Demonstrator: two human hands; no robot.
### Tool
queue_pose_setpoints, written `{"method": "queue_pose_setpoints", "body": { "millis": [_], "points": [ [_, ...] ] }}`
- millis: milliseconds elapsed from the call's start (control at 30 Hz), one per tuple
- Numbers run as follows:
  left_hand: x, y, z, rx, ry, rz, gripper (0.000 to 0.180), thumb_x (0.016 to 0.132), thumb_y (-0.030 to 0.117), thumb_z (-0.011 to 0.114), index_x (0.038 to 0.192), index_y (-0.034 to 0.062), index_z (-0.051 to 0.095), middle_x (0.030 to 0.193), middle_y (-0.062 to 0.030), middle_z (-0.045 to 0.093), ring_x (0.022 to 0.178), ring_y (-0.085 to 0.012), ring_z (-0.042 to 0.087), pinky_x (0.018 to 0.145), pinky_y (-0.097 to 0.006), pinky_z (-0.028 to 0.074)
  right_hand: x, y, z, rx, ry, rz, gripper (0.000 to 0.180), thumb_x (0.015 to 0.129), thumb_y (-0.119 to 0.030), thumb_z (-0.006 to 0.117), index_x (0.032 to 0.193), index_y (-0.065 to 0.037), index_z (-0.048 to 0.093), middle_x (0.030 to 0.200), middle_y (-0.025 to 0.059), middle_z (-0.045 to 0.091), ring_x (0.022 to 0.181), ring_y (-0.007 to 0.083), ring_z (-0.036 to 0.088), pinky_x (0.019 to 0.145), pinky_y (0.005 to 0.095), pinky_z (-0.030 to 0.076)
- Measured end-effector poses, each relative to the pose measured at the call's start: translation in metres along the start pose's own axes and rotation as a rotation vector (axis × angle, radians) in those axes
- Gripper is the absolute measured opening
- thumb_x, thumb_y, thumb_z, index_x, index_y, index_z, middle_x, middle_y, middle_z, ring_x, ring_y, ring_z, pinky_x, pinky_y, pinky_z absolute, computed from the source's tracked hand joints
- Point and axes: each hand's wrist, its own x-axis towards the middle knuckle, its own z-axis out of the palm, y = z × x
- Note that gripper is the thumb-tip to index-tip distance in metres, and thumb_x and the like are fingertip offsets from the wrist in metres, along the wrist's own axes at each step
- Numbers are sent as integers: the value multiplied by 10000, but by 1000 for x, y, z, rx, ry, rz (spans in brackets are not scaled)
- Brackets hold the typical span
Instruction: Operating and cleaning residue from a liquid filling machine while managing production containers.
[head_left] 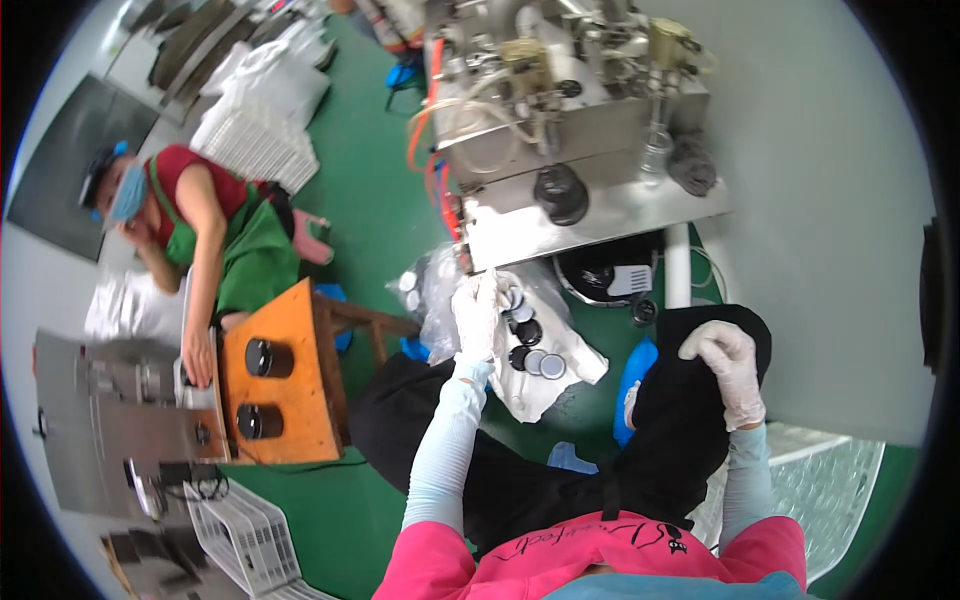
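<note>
My left hand (478,315), in a white glove, is raised by the front edge of the metal machine table (600,222). Its fingers are pressed together and point upward; whatever they may hold is too small to make out. Just right of it, several round black and silver-grey lids (534,362) lie on a white bag (575,345). My right hand (728,365), also gloved, rests over my right knee with its fingers curled in and nothing visible in them. On the table stands a black jar (562,195), to the upper right of my left hand.
A filling machine (540,85) with tubes stands on the table, a grey cloth (692,165) at its right. Below is a round black container (590,275). At left, a masked person (215,215) sits by a wooden table (290,370) bearing two black jars. A white crate (245,530) lies lower left.
</note>
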Motion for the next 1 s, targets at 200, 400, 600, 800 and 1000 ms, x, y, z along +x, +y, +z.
{"method": "queue_pose_setpoints", "body": {
  "millis": [200, 400, 600, 800, 1000],
  "points": [
    [22, -16, 43, -56, -45, 147, 117, 809, 46, 605, 910, 13, 556, 760, -10, 557, 603, -81, 479, 571, -246, 411, -42, 23, -55, 205, 431, -4, 241, 856, -168, 533, 658, -30, 530, 679, 37, 533, 633, 128, 495, 618, 251, 401],
    [64, -19, 57, 81, -34, 267, 482, 741, -39, 582, 1197, 14, 435, 964, -66, 528, 751, -121, 503, 710, -253, 442, -35, 40, -55, 326, 591, -6, 255, 896, -234, 520, 718, -51, 512, 700, 25, 494, 631, 98, 459, 559, 209, 363],
    [67, 2, 49, 213, -134, 307, 897, 647, -112, 512, 1425, 101, 120, 942, -48, 492, 692, -109, 470, 645, -226, 435, -27, 38, -50, 293, 609, 35, 215, 880, -193, 530, 724, -46, 531, 700, 31, 532, 621, 86, 491, 514, 196, 365],
    [71, 35, 12, 364, -435, 114, 923, 661, -100, 460, 1440, 187, 58, 758, -2, 514, 636, -75, 468, 633, -195, 414, 3, 19, -49, 103, 573, 242, 188, 851, -112, 511, 691, -28, 563, 658, 27, 559, 592, 86, 501, 517, 200, 378],
    [80, 39, 26, 424, -182, 402, 822, 674, -114, 446, 1419, 136, 206, 825, 6, 534, 642, -72, 430, 636, -185, 398, 80, 39, -49, -26, 542, 64, 191, 825, -107, 528, 683, 12, 574, 624, 26, 552, 579, 88, 496, 565, 235, 401]
  ]
}}
